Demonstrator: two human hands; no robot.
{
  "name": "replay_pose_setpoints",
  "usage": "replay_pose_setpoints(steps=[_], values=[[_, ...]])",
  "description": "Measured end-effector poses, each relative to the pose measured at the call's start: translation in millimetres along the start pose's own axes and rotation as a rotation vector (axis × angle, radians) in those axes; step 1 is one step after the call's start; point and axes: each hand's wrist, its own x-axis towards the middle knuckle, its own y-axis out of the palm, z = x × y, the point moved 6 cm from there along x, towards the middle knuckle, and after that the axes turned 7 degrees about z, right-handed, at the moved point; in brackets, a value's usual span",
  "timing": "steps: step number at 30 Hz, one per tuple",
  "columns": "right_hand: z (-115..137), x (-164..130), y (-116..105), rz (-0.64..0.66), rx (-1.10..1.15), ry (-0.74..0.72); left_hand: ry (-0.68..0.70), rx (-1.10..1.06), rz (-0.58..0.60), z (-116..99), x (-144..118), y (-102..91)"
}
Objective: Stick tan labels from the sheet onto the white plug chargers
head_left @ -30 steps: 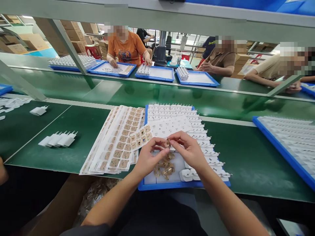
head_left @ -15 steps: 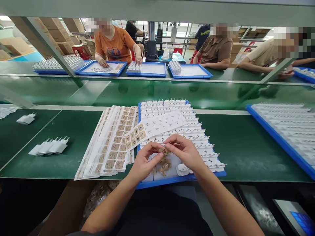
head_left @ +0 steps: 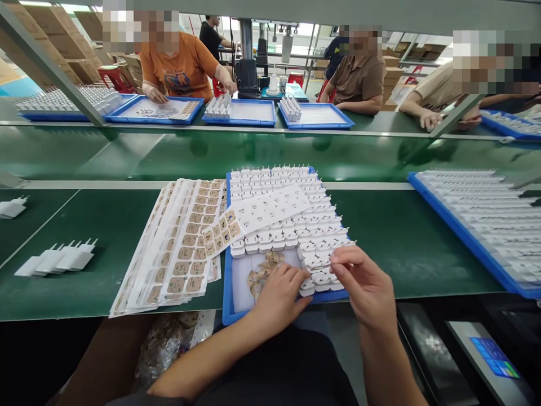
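Our left hand (head_left: 279,296) lies palm down in the blue tray (head_left: 227,265), fingers spread loosely over the near corner beside the brown scraps (head_left: 262,270), closed on nothing we can see. Our right hand (head_left: 367,285) sits at the tray's near right edge, thumb and forefinger pinched at the chargers (head_left: 291,225); whether they clasp one we cannot tell. The chargers fill the tray from its far rim down to the near right corner, leaving bare floor only at the near left. A label sheet (head_left: 257,214) rests across them. Label sheets (head_left: 181,248) fan out touching the tray's left rim. To the right, open green table (head_left: 393,237) runs to a second tray (head_left: 460,237), well apart. Loose chargers (head_left: 63,258) lie far left.

Half a second ago both hands met above the scraps, pinching a small piece between them; now they have parted and dropped to the tray, and the scraps lie uncovered.
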Motion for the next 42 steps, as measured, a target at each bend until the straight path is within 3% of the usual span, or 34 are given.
replay_pose_setpoints(steps=[2, 4, 7, 11, 15, 18, 21, 25, 27, 32, 38, 42], values=[[-2.5, -12.8, -6.8, -0.028, 0.015, 0.018, -0.071, -0.127, -0.037, 4.4, -2.1, -10.2], [-4.8, -23.0, -5.7, -0.024, 0.051, 0.034, -0.165, -0.404, -0.083, 14.1, -9.8, -26.9], [-8.2, -31.8, 19.0, 0.102, 0.149, 0.08, -0.221, -0.949, -0.163, 26.9, -23.9, -44.6], [-6.0, -35.2, 69.4, 0.33, 0.263, 0.107, -0.25, -1.448, -0.231, 33.8, -35.4, -40.8], [-2.5, -30.8, 88.7, 0.358, 0.304, 0.11, -0.23, -1.607, -0.227, 33.6, -42.2, -33.3], [-4.6, -27.7, 84.9, 0.312, 0.344, 0.147, -0.152, -1.516, -0.18, 35.3, -46.2, -36.9], [-7.5, -28.4, 80.0, 0.277, 0.403, 0.182, -0.005, -1.181, -0.184, 35.7, -49.1, -44.9], [-9.9, -32.1, 82.8, 0.299, 0.43, 0.214, 0.17, -0.649, -0.419, 29.4, -58.0, -55.2], [-11.1, -32.4, 84.1, 0.293, 0.43, 0.22, 0.219, -0.505, -0.469, 24.9, -62.0, -55.0], [-13.8, -29.0, 79.9, 0.235, 0.426, 0.217, 0.219, -0.461, -0.334, 24.9, -63.2, -52.7], [-16.1, -25.2, 73.0, 0.144, 0.352, 0.235, 0.226, -0.148, -0.476, 13.2, -65.9, -73.4], [-16.3, -17.9, 71.8, 0.13, 0.271, 0.245, 0.245, -0.107, -0.5, 4.5, -65.1, -78.7]])
